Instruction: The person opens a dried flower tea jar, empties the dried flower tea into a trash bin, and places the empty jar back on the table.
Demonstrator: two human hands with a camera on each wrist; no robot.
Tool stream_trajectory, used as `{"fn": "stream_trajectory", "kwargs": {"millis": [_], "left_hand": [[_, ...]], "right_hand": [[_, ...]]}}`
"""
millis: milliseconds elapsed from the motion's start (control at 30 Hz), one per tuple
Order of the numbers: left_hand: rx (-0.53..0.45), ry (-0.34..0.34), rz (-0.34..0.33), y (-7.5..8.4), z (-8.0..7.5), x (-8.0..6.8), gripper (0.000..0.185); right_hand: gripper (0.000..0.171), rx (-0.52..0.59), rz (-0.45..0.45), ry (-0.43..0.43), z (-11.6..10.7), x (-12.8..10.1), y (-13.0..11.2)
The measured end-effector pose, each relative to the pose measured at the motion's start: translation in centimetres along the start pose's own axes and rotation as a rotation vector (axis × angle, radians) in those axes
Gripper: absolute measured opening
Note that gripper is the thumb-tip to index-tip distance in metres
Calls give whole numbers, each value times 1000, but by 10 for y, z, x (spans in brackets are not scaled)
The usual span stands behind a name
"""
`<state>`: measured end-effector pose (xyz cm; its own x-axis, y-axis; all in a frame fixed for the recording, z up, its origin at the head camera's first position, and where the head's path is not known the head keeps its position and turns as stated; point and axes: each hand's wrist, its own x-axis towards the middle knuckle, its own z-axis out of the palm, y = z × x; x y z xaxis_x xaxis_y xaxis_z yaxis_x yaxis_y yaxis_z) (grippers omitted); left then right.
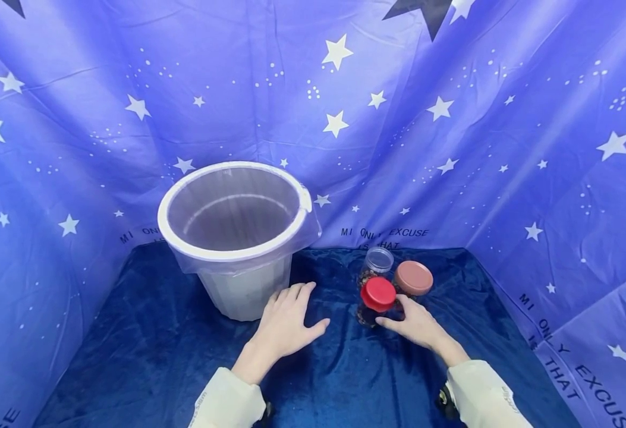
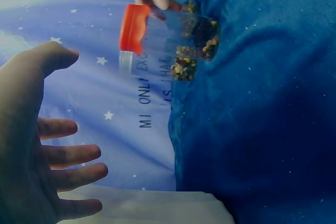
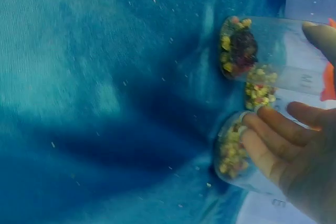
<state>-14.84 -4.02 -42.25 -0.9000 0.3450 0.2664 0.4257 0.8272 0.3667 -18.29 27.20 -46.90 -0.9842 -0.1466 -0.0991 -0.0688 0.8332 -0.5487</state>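
"Grip?"
"Right hand [image 1: 421, 326] straddles red-lidded clear cylindrical jar [image 1: 378, 296], likely plastic, at that hand's ten o'clock; pinch unclear. Left hand [image 1: 285, 324] spread wide."
"Handling?"
"Probably light, stiff, slick; hold mid-body."

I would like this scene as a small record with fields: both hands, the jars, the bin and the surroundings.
Left hand: spread, holding nothing, near the bin
Right hand: at the red-lidded jar; whether it grips is unclear
Other jars: pink-lidded jar and clear-topped jar, both farther back
Contents: small multicoloured pieces in all three jars
Bin: clear liner over its rim
Surroundings: blue cloth below, star-printed backdrop behind
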Motion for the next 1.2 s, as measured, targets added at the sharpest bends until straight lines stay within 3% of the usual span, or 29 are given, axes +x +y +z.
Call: {"fn": "stream_trajectory", "kwargs": {"millis": [233,500,700,967,1200], "left_hand": [[19,-70,-12,-2,4,0,79],[29,-69,-8,-3,6,-1,77],[45,-54,-15,-6,7,-2,77],[27,-66,-16,-13,8,2,75],[2,-79,-28,-13,6,5,75]], "right_hand": [[64,185,99,-3,20,9,1],[55,218,-9,90,37,16,2],[45,281,0,99,44,20,1],[71,215,84,125,45,20,-3],[66,145,89,141,41,21,-10]]}}
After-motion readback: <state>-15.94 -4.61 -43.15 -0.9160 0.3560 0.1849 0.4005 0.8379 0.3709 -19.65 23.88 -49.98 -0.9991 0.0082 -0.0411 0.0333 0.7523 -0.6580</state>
